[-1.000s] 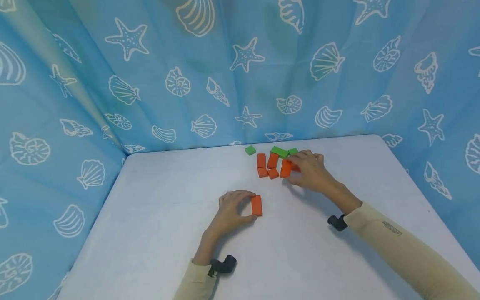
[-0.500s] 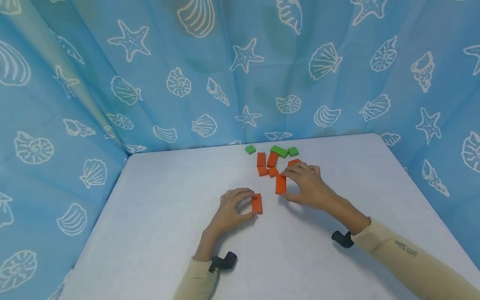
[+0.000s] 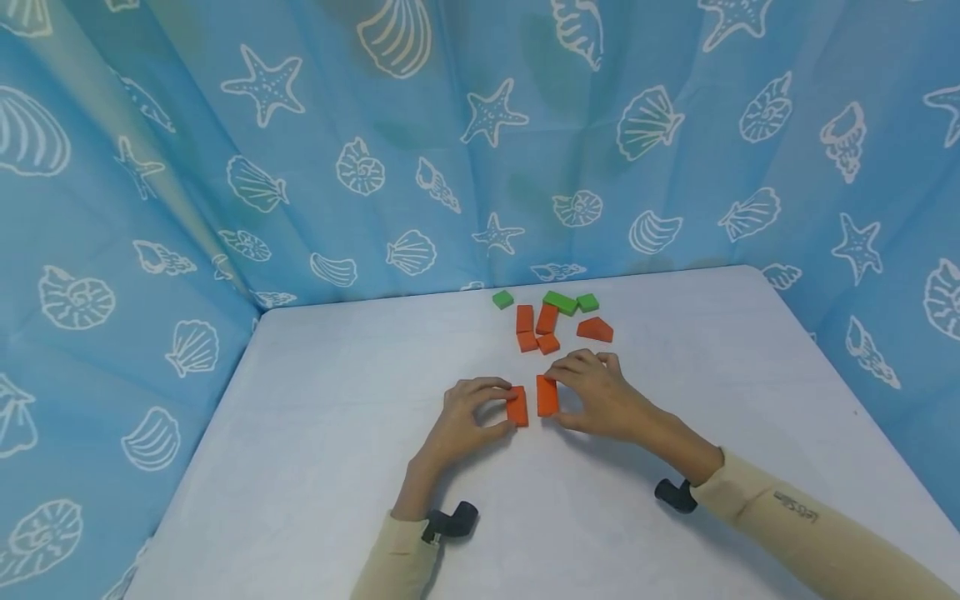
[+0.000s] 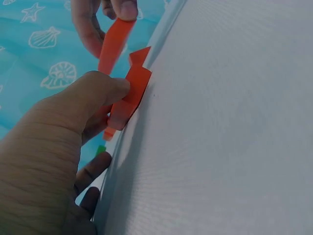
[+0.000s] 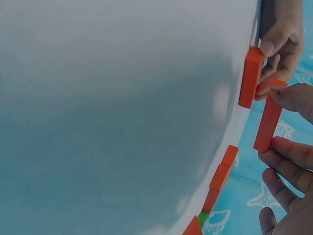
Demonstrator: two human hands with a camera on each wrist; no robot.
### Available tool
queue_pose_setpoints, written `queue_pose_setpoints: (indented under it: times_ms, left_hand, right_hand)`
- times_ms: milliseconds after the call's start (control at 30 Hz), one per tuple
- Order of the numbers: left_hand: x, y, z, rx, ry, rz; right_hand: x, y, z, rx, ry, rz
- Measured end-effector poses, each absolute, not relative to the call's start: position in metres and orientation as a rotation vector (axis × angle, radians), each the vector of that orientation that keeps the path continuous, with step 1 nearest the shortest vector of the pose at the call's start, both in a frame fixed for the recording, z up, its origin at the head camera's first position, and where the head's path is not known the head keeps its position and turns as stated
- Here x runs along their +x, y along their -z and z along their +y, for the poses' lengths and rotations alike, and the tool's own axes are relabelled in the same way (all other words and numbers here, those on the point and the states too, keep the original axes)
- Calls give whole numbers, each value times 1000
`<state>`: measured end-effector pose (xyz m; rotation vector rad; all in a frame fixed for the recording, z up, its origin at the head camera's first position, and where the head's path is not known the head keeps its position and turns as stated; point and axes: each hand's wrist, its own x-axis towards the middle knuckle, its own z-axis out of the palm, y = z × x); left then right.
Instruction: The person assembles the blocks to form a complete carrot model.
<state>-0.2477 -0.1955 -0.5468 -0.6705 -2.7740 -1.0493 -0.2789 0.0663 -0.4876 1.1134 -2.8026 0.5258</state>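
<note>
Near the middle of the white table, my left hand (image 3: pixel 471 414) pinches an orange rectangular block (image 3: pixel 517 407) between thumb and fingers, one at each end. That block rests on the tabletop in the right wrist view. To its right, my right hand (image 3: pixel 596 396) pinches a second orange block (image 3: pixel 547 395) by its ends, thumb on the near end. In the right wrist view this held block (image 5: pixel 269 120) hangs above the table surface. A narrow gap separates the two blocks in the head view, and they lie almost parallel.
Behind the hands sit several orange blocks (image 3: pixel 525 319), an orange angled block (image 3: pixel 596 329) and green pieces: a small block (image 3: pixel 502 299), a longer one (image 3: pixel 560 302) and another small block (image 3: pixel 588 302). A blue shell-patterned curtain (image 3: pixel 450 208) borders the white table (image 3: pixel 337 358).
My right hand has carried its orange block from the group at the back toward the front left, close to the left one. The orange angled block is uncovered. My left hand stays almost still.
</note>
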Motion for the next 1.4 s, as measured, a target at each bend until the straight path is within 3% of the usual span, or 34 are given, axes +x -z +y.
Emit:
queue_pose_setpoints:
  times_ms: [1400]
  left_hand:
    - [-250,548,-199,-697,1065,-2754]
  right_hand:
    - [-285,495,48,1180,-510,-2892]
